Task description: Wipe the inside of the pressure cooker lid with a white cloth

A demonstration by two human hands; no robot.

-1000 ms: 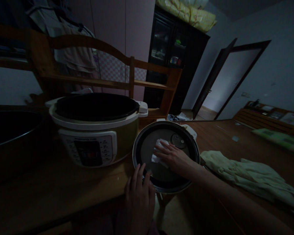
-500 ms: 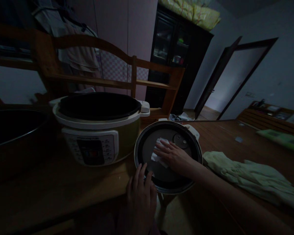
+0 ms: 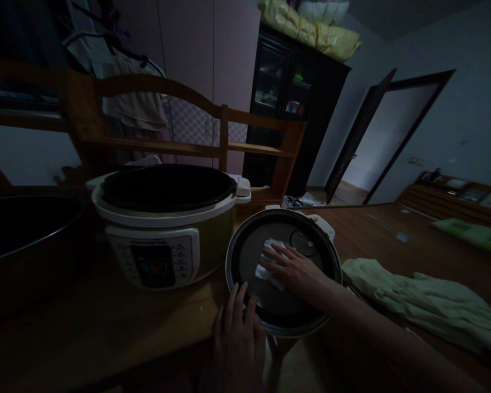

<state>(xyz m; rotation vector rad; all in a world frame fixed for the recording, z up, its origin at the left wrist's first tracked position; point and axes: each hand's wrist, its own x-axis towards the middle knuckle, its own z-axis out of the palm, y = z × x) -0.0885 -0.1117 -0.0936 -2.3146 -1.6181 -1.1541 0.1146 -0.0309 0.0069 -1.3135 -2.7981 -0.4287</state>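
Observation:
A round pressure-cooker lid (image 3: 249,303) lies with its dark inner side facing up, tilted toward me at the table's edge. My left hand (image 3: 241,335) grips its near left rim, fingers laid over the edge and the thumb hidden. A crumpled white tissue (image 3: 265,273) is pressed against the lid's inner face by my right hand (image 3: 297,273), whose fingers lie over it. To the left stands a white and green electric pressure cooker (image 3: 213,240) without its lid, showing a dark inside and a front control panel (image 3: 153,262).
A large dark pot (image 3: 33,240) sits at the far left of the wooden table (image 3: 155,327). Behind the cooker rises a wooden rail shelf (image 3: 159,84). Pale green cloth (image 3: 417,297) lies on the brown surface to the right. Farther back are a dark cabinet (image 3: 286,82) and an open door (image 3: 358,136).
The whole view has shifted slightly, so things appear a little lower. Both hands keep their places on the lid and tissue, with hardly any movement.

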